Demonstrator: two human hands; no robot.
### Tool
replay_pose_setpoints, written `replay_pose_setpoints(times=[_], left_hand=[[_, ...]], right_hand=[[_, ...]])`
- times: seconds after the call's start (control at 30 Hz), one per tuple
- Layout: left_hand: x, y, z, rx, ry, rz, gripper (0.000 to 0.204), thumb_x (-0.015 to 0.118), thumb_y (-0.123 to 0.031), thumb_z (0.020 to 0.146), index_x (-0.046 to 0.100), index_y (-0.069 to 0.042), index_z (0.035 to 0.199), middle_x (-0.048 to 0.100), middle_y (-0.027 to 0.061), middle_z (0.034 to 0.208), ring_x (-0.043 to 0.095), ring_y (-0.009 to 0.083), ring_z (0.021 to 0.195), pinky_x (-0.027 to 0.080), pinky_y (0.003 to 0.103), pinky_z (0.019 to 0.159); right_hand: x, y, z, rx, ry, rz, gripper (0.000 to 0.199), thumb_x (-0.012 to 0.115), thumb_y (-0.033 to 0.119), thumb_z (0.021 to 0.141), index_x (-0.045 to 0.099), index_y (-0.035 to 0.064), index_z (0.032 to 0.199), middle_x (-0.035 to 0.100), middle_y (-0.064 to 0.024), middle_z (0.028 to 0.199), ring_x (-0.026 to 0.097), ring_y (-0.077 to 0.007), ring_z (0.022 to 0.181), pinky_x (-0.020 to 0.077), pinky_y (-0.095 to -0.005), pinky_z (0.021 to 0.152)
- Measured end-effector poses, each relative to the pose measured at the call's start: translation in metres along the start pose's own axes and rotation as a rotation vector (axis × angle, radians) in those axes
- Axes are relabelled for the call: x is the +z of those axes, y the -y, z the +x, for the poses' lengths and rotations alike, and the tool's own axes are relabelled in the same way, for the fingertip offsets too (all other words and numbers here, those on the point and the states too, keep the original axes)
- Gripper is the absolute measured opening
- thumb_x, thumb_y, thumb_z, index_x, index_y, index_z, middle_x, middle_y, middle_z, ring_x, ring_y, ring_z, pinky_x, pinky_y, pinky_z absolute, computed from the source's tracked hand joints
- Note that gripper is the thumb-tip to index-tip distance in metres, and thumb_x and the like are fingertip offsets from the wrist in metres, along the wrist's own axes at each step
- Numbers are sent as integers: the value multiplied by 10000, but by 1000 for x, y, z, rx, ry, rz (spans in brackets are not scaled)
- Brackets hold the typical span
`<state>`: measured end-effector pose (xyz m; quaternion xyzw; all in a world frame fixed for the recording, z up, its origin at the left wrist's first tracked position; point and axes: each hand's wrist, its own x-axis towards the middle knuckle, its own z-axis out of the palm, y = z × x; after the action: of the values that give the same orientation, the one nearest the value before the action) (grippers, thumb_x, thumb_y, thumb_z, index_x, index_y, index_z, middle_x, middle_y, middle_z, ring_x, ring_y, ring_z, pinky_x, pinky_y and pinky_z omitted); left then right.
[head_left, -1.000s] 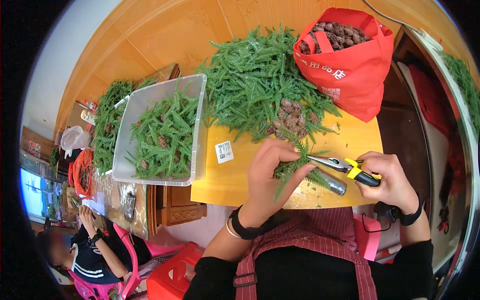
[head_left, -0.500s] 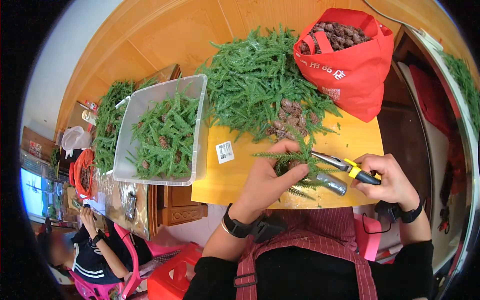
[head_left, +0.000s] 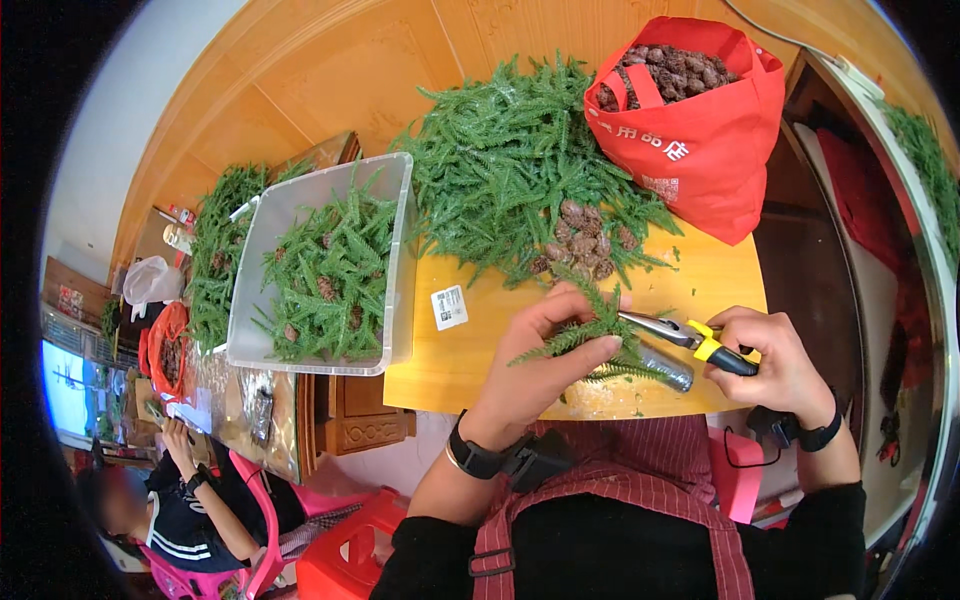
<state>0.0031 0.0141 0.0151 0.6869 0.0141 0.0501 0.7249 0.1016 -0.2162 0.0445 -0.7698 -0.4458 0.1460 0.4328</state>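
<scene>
My left hand (head_left: 545, 360) holds a green artificial fir sprig (head_left: 585, 335) between thumb and fingers above the yellow tabletop (head_left: 470, 350). My right hand (head_left: 775, 360) grips pliers (head_left: 690, 340) with yellow and black handles, whose jaws point left at the sprig's stem. A small metal cylinder (head_left: 665, 368) lies on the table just under the pliers. Behind the hands lies a big heap of green sprigs (head_left: 520, 160) with several pine cones (head_left: 580, 240) at its near edge.
A clear plastic bin (head_left: 395, 260) of sprigs and cones stands at the left. A red bag (head_left: 700, 150) full of pine cones stands at the back right. More sprigs (head_left: 215, 250) lie further left. Another person (head_left: 190, 500) sits low at the left beside pink stools.
My left hand has brought the sprig up and turned it, so it now sits higher between the fingers against the pliers' jaws. My right hand has stayed nearly still.
</scene>
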Motion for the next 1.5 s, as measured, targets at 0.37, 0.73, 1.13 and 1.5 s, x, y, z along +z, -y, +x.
replay_pose_setpoints(times=[0.37, 0.73, 1.13, 1.5], left_hand=[[12, -7, -3, -66, -64, -297, 331, 619, 67, 715, 465, -72, 974, 487, -13, 875, 498, 88, 851, 413, 227, 749], [19, -6, -4, -11, -114, -1, 309, 635, 31, 731, 458, -63, 966, 473, -10, 864, 489, 81, 802, 411, 211, 694], [19, 8, -2, 818, -478, 1004, 287, 671, 19, 542, 599, -49, 811, 519, 73, 769, 508, 231, 734, 413, 291, 651], [2, -13, -11, 58, -158, -2, 254, 669, 9, 711, 539, -37, 925, 597, 20, 870, 547, 89, 845, 448, 252, 736]], right_hand=[[-4, -6, -3, 33, 26, -82, 189, 653, 57, 560, 473, 23, 605, 568, -155, 717, 582, -275, 673, 446, -282, 588], [-3, -3, -4, 17, 1, -159, 186, 650, 45, 563, 470, 23, 600, 564, -147, 705, 582, -271, 662, 444, -285, 578], [9, 33, -7, 154, -43, -103, 205, 636, 43, 612, 434, 16, 595, 471, -88, 556, 481, -232, 491, 371, -264, 470], [2, 13, -4, -57, 17, -116, 222, 662, 110, 593, 457, 29, 609, 573, -137, 721, 576, -298, 848, 449, -329, 682]])
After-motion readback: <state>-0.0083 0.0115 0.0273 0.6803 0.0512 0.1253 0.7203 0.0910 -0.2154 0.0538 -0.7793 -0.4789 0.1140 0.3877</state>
